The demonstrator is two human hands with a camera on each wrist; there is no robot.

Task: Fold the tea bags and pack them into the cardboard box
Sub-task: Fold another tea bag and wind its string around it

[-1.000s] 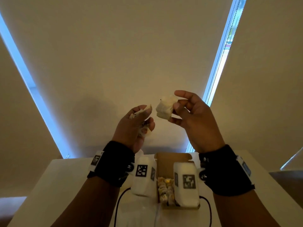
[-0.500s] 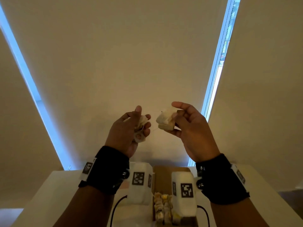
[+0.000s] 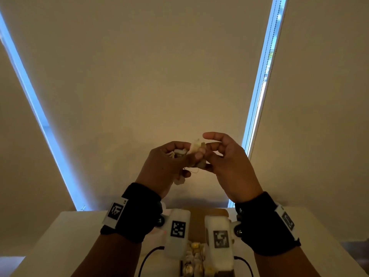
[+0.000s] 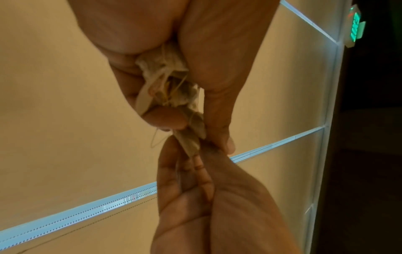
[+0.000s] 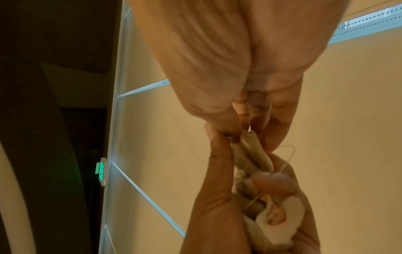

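Observation:
Both hands are raised in front of the blinds and meet at a folded tea bag (image 3: 196, 147). My left hand (image 3: 180, 154) grips a bundle of tea bags (image 4: 167, 77) with strings and a round paper tag (image 5: 280, 214), and its thumb and fingertip pinch the folded tea bag (image 4: 191, 135). My right hand (image 3: 209, 154) pinches the other end of that tea bag (image 5: 254, 151), its index finger held straight above. Below the wrists the cardboard box (image 3: 207, 211) stands open on the table. Several folded tea bags (image 3: 194, 258) lie in it, partly hidden by the wrist cameras.
The white table (image 3: 60, 236) runs under both forearms, with black cables (image 3: 147, 258) trailing over it beside the box. Beige roller blinds with bright gaps (image 3: 259, 96) fill the background. A green exit sign (image 4: 355, 29) glows on a dark wall.
The hands were apart, the right holding a folded tea bag and the left its bundle. They have come together, and both now pinch the same tea bag.

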